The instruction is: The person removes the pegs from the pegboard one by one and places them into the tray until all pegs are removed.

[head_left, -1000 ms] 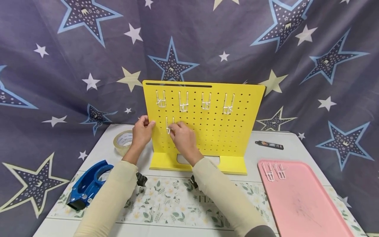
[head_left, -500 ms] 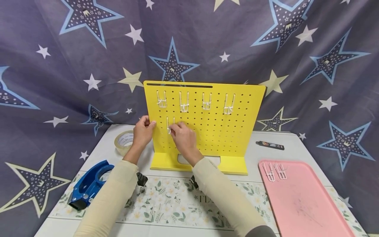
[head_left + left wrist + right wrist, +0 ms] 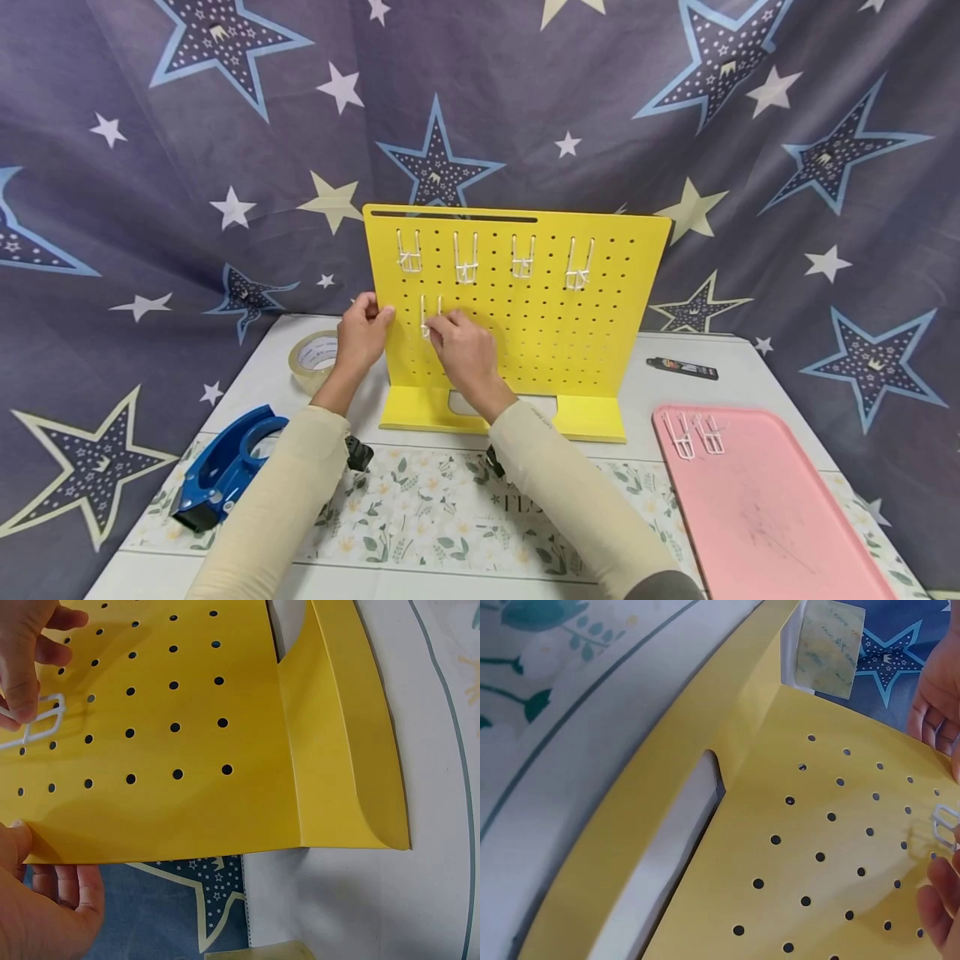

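Note:
A yellow pegboard (image 3: pixel 555 333) stands upright on the table, with several white wire hooks (image 3: pixel 466 268) in a row along its upper part. My left hand (image 3: pixel 361 335) grips the board's left edge, thumb on the front and fingers behind, as the left wrist view also shows. Below the row, my right hand (image 3: pixel 467 352) pinches another white wire hook (image 3: pixel 46 724) by its lower end, against the board's left side. Part of that hook is hidden by my fingers. In the right wrist view, the hook's end loop (image 3: pixel 945 825) shows at the right edge.
Two white wire hooks (image 3: pixel 683 437) lie on a pink tray (image 3: pixel 757 517) at the right. A black-packaged item (image 3: pixel 682 367) lies behind it. At the left are a roll of tape (image 3: pixel 313 354) and a blue tape dispenser (image 3: pixel 225 479). A starry cloth (image 3: pixel 525 83) hangs behind.

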Demonstrator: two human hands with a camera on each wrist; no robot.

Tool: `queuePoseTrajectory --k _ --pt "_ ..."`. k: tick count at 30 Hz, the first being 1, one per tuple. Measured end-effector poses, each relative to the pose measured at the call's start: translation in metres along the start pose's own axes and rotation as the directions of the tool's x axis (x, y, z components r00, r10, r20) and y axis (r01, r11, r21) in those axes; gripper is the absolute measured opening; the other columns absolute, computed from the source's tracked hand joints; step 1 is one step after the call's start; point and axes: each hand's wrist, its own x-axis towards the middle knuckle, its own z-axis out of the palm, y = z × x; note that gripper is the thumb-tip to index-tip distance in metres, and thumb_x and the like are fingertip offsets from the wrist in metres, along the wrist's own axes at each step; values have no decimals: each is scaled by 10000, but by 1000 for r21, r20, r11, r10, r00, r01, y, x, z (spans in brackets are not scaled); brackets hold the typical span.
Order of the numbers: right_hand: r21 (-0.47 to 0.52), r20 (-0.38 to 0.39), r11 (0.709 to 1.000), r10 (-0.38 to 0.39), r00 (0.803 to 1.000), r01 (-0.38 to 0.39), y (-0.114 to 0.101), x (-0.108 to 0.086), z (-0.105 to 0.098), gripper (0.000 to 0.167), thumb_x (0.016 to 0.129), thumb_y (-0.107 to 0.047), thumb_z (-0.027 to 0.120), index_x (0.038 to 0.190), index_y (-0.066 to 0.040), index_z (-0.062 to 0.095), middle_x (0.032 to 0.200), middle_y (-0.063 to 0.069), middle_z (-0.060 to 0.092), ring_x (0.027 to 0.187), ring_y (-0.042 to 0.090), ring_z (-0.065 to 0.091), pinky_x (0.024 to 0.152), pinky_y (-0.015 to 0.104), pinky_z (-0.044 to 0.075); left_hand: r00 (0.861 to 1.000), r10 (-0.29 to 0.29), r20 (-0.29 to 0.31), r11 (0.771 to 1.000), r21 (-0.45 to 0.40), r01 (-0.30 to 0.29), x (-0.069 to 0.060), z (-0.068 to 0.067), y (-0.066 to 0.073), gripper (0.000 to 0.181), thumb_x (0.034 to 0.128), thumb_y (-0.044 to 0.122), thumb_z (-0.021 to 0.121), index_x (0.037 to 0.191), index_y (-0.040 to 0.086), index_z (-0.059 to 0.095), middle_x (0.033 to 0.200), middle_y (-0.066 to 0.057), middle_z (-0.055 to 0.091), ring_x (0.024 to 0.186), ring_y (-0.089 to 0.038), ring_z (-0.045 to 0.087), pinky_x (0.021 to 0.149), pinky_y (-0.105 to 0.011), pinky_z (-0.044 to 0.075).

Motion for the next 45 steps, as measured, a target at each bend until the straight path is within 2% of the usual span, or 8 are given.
queuePoseTrajectory --k 11,20,26,31,34,39,45 --pt "13 -9 1000 -10 1000 10 -1 -1 -2 82 968 -242 709 976 -240 792 894 -43 750 649 83 681 514 217 497 1000 -6 4 1000 -2 6 0 0 0 236 1031 232 590 1216 85 592 1091 -141 630 991 -276 587 867 -378 480" --pt "29 -57 999 -32 998 34 -1 -1 -4 69 953 -225 726 972 -233 792 884 -51 740 643 70 677 521 197 493 1000 -2 1 1000 -6 2 0 1 1 241 1029 228 593 1222 84 596 1106 -150 645 1002 -285 601 872 -393 491" --pt "77 -56 996 -40 998 44 5 -5 -12 69 941 -194 732 966 -217 792 884 -39 734 663 76 687 567 186 522 1000 -21 3 1000 -8 21 -1 0 2 238 1034 232 582 1220 85 590 1125 -147 643 1015 -283 597 883 -393 491" --pt "81 -28 995 -51 998 53 19 -10 -26 72 934 -195 736 977 -213 791 910 -38 737 705 76 698 561 189 521 1000 -23 8 1000 -5 23 -1 -1 3 236 1038 233 580 1220 84 585 1117 -145 633 1013 -283 590 878 -388 488" --pt "94 -18 994 -48 999 50 30 -15 -36 69 928 -195 743 972 -208 794 898 -33 727 674 84 675 528 205 497 1000 -23 8 1000 0 23 -2 -2 3 232 1036 237 581 1209 83 583 1102 -140 623 1006 -280 583 870 -377 482" --pt "111 39 992 -65 997 61 50 -25 -55 64 915 -180 760 965 -197 796 867 -33 705 631 83 632 521 220 487 1000 -25 10 1000 9 25 -2 -3 3 232 1038 244 582 1208 86 580 1093 -131 613 999 -273 576 862 -369 476" --pt "130 106 989 -81 991 67 79 -40 -82 50 893 -166 787 940 -182 789 887 -27 715 676 89 664 568 239 533 1000 -21 16 1000 7 21 -1 -1 2 231 1037 246 582 1209 93 581 1093 -124 610 995 -265 566 858 -363 472"
